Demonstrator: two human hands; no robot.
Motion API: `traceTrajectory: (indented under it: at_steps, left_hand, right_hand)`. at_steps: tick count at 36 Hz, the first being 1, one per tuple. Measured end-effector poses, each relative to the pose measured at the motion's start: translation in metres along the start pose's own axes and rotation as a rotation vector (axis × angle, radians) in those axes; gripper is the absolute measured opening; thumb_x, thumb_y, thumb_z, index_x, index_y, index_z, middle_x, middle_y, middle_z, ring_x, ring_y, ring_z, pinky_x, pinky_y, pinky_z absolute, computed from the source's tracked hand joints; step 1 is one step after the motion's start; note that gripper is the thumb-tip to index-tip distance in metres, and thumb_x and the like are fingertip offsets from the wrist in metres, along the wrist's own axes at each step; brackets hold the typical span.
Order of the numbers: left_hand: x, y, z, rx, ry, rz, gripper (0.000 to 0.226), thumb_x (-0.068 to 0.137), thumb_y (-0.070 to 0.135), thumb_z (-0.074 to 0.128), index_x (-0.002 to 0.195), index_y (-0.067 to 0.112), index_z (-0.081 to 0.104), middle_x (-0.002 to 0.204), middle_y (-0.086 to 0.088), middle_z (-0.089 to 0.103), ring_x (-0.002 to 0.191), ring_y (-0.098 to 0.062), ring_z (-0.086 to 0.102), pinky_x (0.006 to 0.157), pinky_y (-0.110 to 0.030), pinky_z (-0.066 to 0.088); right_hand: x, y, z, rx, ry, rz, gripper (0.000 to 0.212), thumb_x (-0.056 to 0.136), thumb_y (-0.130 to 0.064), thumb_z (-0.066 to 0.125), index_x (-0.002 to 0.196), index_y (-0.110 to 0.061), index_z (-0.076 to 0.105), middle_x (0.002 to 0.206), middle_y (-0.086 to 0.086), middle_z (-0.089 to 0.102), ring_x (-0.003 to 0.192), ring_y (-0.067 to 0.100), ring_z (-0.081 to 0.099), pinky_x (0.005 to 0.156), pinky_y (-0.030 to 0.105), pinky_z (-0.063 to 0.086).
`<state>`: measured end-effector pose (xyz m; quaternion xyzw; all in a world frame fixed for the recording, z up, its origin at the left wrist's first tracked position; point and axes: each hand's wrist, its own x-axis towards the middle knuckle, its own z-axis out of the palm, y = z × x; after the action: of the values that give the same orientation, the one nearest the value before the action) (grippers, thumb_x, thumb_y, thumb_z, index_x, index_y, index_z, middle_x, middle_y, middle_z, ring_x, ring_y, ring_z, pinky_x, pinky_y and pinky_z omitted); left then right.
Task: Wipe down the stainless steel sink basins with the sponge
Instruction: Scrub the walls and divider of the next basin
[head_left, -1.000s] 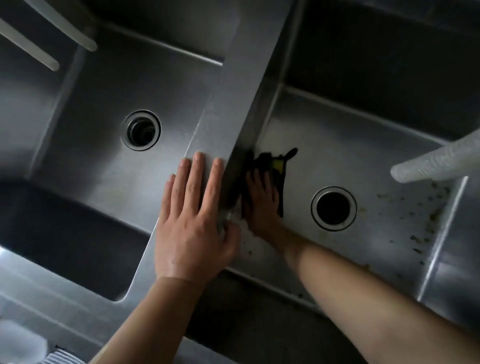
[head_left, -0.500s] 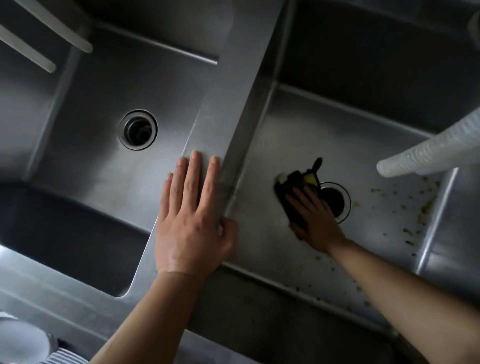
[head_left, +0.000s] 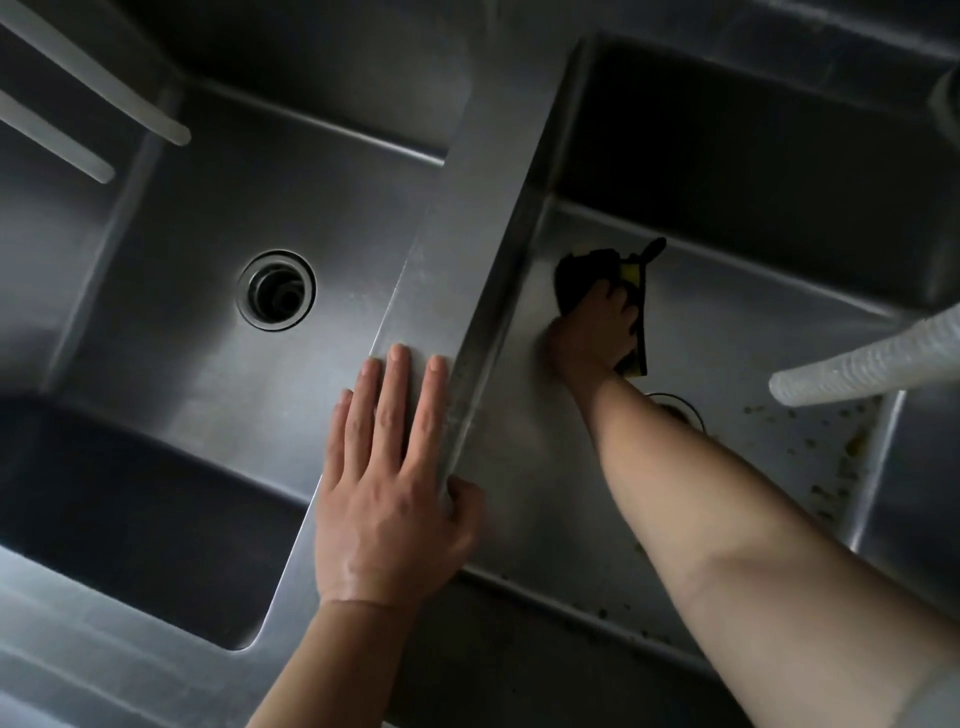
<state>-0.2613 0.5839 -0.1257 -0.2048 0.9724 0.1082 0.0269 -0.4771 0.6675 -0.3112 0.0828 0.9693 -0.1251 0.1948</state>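
Sponge (head_left: 597, 275) pressed under right hand (head_left: 595, 332); left hand (head_left: 389, 493) flat on divider (head_left: 467, 249). I expect missed debris (head_left: 826, 467) (strokes stay left).

We can't see most of the right basin's drain (head_left: 675, 402), the right forearm (head_left: 727, 519) covers it; the right hand (head_left: 597, 332) covers the middle of the sponge (head_left: 576, 273), only dark top and yellow edges show. White hose (head_left: 857, 364) cut off at right edge, two pale tubes (head_left: 104, 88) cut off top-left. Right basin's far wall (head_left: 727, 130) too dark to read
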Motion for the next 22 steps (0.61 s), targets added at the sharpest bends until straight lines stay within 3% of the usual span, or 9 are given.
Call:
traceTrajectory:
  at_steps: [6, 8, 10, 13, 15, 18, 20, 22]
  left_hand:
    - [0.001, 0.000, 0.000, 0.004, -0.014, -0.003, 0.100, 0.069, 0.035, 0.067, 0.156, 0.014, 0.024, 0.163, -0.013, 0.019, 0.152, -0.030, 0.010, 0.123, -0.046, 0.013]
    - [0.000, 0.000, 0.000, -0.005, -0.010, -0.002, 0.100, 0.069, 0.035, 0.067, 0.156, 0.014, 0.023, 0.163, -0.013, 0.019, 0.152, -0.030, 0.010, 0.123, -0.046, 0.014]
    - [0.001, -0.001, 0.000, -0.009, -0.005, 0.001, 0.100, 0.068, 0.036, 0.066, 0.156, 0.014, 0.023, 0.163, -0.013, 0.018, 0.152, -0.029, 0.010, 0.123, -0.046, 0.013]
    - [0.001, -0.001, 0.001, -0.011, 0.000, 0.006, 0.101, 0.068, 0.036, 0.067, 0.156, 0.014, 0.023, 0.163, -0.013, 0.019, 0.152, -0.030, 0.011, 0.123, -0.045, 0.012]
    - [0.001, 0.000, 0.000, -0.008, -0.006, 0.009, 0.103, 0.067, 0.037, 0.069, 0.156, 0.014, 0.023, 0.163, -0.013, 0.018, 0.152, -0.030, 0.010, 0.123, -0.045, 0.012]
    - [0.000, 0.000, 0.000, 0.007, -0.019, 0.005, 0.105, 0.068, 0.039, 0.070, 0.157, 0.015, 0.020, 0.164, -0.013, 0.016, 0.153, -0.028, 0.007, 0.124, -0.045, 0.010]
    - [0.000, 0.000, -0.001, 0.018, -0.028, 0.002, 0.105, 0.069, 0.041, 0.069, 0.157, 0.015, 0.019, 0.164, -0.012, 0.015, 0.153, -0.028, 0.006, 0.124, -0.045, 0.009]
    - [0.000, 0.000, -0.002, 0.022, -0.034, 0.004, 0.104, 0.070, 0.042, 0.067, 0.157, 0.015, 0.018, 0.164, -0.013, 0.014, 0.153, -0.029, 0.005, 0.124, -0.045, 0.010]
  right_hand:
    - [0.018, -0.012, -0.008, 0.009, 0.005, -0.009, 0.034, 0.101, -0.009, 0.041, 0.134, 0.000, 0.048, 0.135, 0.023, 0.052, 0.125, 0.041, 0.050, 0.095, 0.047, 0.045]
    - [0.027, -0.009, -0.018, 0.251, -0.084, 0.052, 0.042, 0.101, -0.022, 0.046, 0.140, -0.006, 0.048, 0.140, 0.017, 0.053, 0.127, 0.036, 0.052, 0.103, 0.040, 0.042]
    - [0.032, -0.007, -0.031, 0.505, -0.115, 0.145, 0.050, 0.096, -0.034, 0.055, 0.140, -0.011, 0.050, 0.138, 0.012, 0.058, 0.126, 0.031, 0.056, 0.101, 0.033, 0.043]
    - [0.026, -0.019, -0.044, 0.879, -0.086, 0.178, 0.025, 0.087, -0.014, 0.061, 0.112, -0.011, 0.064, 0.106, 0.012, 0.068, 0.107, 0.033, 0.066, 0.083, 0.034, 0.051]
    - [0.013, -0.030, -0.048, 1.139, -0.181, 0.126, 0.038, 0.084, 0.002, 0.054, 0.116, -0.019, 0.057, 0.106, 0.011, 0.066, 0.097, 0.029, 0.066, 0.075, 0.034, 0.052]
    - [-0.009, -0.044, -0.048, 1.260, -0.365, 0.032, 0.062, 0.080, 0.009, 0.046, 0.122, -0.035, 0.048, 0.122, 0.013, 0.064, 0.097, 0.026, 0.063, 0.068, 0.028, 0.049]
    - [-0.021, -0.050, -0.047, 1.319, -0.405, 0.041, 0.067, 0.079, 0.013, 0.044, 0.128, -0.033, 0.050, 0.120, 0.013, 0.064, 0.093, 0.024, 0.062, 0.061, 0.024, 0.047]
    - [-0.029, -0.049, -0.046, 1.352, -0.408, 0.073, 0.066, 0.081, 0.013, 0.045, 0.134, -0.027, 0.052, 0.116, 0.011, 0.065, 0.091, 0.022, 0.062, 0.065, 0.026, 0.050]
